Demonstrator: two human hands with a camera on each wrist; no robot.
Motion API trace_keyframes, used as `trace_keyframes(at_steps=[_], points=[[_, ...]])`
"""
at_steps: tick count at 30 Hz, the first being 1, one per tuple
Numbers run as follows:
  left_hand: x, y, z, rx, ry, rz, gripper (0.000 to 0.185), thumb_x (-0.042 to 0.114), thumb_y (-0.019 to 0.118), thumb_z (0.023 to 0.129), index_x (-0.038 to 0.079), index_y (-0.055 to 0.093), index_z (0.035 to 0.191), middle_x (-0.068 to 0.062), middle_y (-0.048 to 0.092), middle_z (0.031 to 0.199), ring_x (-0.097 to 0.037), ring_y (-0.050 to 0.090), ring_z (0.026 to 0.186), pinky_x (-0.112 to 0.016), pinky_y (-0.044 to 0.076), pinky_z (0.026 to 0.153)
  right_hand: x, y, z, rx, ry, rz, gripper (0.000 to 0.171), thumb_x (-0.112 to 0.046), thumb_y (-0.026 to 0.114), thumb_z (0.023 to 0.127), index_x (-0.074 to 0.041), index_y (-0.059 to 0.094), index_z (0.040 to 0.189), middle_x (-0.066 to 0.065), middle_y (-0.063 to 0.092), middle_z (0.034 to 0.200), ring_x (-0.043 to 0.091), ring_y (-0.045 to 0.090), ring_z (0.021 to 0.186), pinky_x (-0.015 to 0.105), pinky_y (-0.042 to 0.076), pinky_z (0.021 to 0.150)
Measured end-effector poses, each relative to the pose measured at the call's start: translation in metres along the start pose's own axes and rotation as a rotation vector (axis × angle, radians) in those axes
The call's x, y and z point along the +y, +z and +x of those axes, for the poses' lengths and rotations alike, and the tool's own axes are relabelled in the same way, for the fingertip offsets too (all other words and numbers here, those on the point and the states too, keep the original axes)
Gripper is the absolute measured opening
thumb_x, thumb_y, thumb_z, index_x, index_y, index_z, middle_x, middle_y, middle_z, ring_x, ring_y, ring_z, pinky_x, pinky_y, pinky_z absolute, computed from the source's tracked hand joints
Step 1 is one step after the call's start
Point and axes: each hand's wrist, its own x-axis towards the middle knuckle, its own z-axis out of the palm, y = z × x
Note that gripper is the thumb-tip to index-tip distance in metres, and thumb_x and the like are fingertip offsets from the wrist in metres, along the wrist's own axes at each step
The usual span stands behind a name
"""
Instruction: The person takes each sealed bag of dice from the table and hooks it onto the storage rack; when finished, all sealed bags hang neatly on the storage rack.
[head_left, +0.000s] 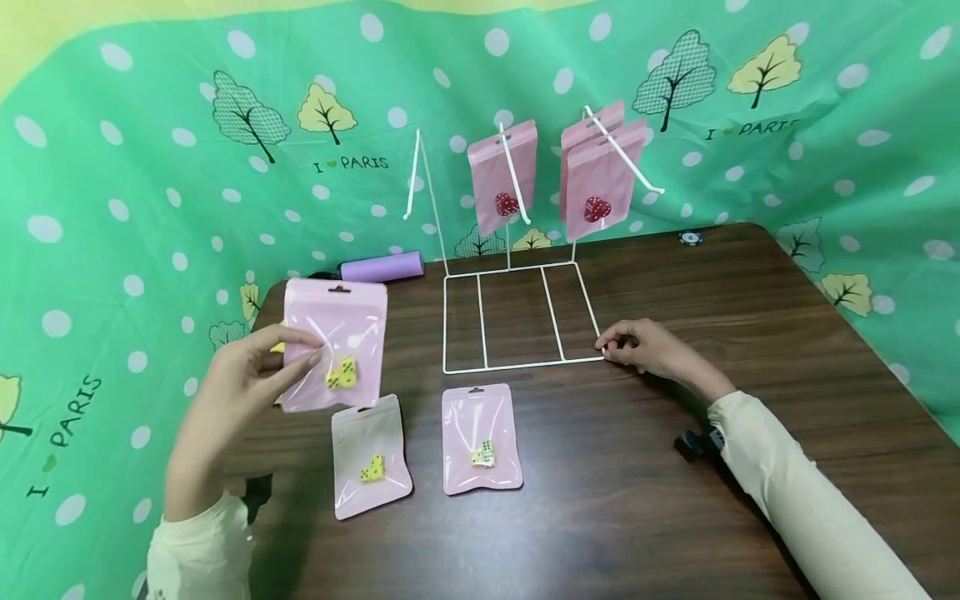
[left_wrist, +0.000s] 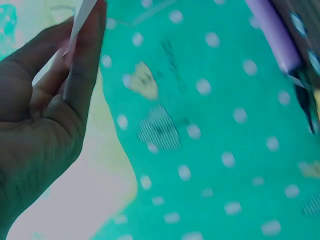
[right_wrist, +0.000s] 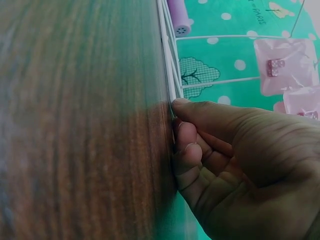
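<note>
Looking down from the head cam: left hand (head_left: 247, 379) pinches a pink pouch (head_left: 337, 343) by its left edge w/ thumb and fingers, holding it upright just above the dark wood table (head_left: 675, 517); yellow dice show through its clear window. Two more pink pouches lie flat on the table below it, one at left (head_left: 370, 456), one at right (head_left: 480, 439), each w/ yellow dice. Right hand (head_left: 645, 348) rests on the table, fingertips curled onto the front right corner of the white wire rack (head_left: 517, 317). Rack's hooks carry hanging pink pouches w/ red dice, one on the middle hook (head_left: 502, 175), others on the right hook (head_left: 602, 171). A purple cylinder (head_left: 381, 267) lies at the table's back edge, against a green polka-dot backdrop (head_left: 135, 167).

Left wrist cam, blurry: the left hand's fingers (left_wrist: 85, 60) press together on a thin pale edge, probably the pouch; backdrop fills the rest.

Right wrist cam: thumb and curled fingers (right_wrist: 187, 145) grip the rack's base wire at the tabletop; hanging pouches sit behind.
</note>
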Motion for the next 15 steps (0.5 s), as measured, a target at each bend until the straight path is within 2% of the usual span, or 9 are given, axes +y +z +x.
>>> trace_keyframes(at_steps=[2, 7, 9, 13, 15], points=[[0.009, 0.008, 0.011, 0.035, 0.052, -0.052, 0.027, -0.015, 0.078, 0.091, 0.001, 0.078, 0.112, -0.004, 0.07, 0.095, -0.007, 0.061, 0.062, -0.019, 0.046, 0.052, 0.001, 0.001, 0.0, -0.002, 0.0, 0.002, 0.019, -0.004, 0.065, 0.107, 0.003, 0.073, 0.124, 0.01, 0.065, 0.1, 0.017, 0.053, 0.065, 0.029, 0.048, 0.054], [0.028, 0.025, 0.034, 0.087, 0.133, -0.157, 0.026, -0.016, 0.077, 0.092, 0.0, 0.078, 0.113, -0.001, 0.062, 0.078, -0.006, 0.05, 0.056, -0.02, 0.038, 0.049, 0.001, 0.001, 0.0, 0.01, -0.01, -0.002, 0.019, -0.004, 0.066, 0.106, 0.003, 0.073, 0.122, 0.01, 0.065, 0.1, 0.016, 0.052, 0.065, 0.029, 0.047, 0.054], [0.032, 0.03, 0.043, 0.099, 0.163, -0.186, 0.024, -0.016, 0.076, 0.093, -0.001, 0.078, 0.112, -0.002, 0.055, 0.068, -0.006, 0.042, 0.053, -0.022, 0.033, 0.047, 0.002, 0.001, 0.0, 0.016, -0.017, -0.001, 0.018, -0.004, 0.068, 0.106, 0.003, 0.073, 0.122, 0.01, 0.065, 0.1, 0.016, 0.052, 0.064, 0.029, 0.047, 0.054], [0.036, 0.037, 0.057, 0.112, 0.208, -0.28, 0.021, -0.018, 0.074, 0.093, -0.006, 0.076, 0.111, -0.007, 0.056, 0.066, -0.006, 0.042, 0.052, -0.023, 0.033, 0.047, 0.004, 0.001, -0.001, 0.018, -0.022, 0.004, 0.019, -0.006, 0.069, 0.105, 0.002, 0.074, 0.122, 0.009, 0.067, 0.099, 0.015, 0.053, 0.062, 0.029, 0.047, 0.052], [0.036, 0.041, 0.063, 0.12, 0.208, -0.331, 0.019, -0.017, 0.074, 0.094, -0.007, 0.075, 0.11, -0.01, 0.061, 0.071, -0.006, 0.044, 0.053, -0.023, 0.035, 0.048, 0.004, 0.001, -0.001, 0.017, -0.024, 0.007, 0.019, -0.007, 0.069, 0.105, 0.002, 0.074, 0.122, 0.009, 0.068, 0.099, 0.015, 0.053, 0.062, 0.029, 0.047, 0.053]])
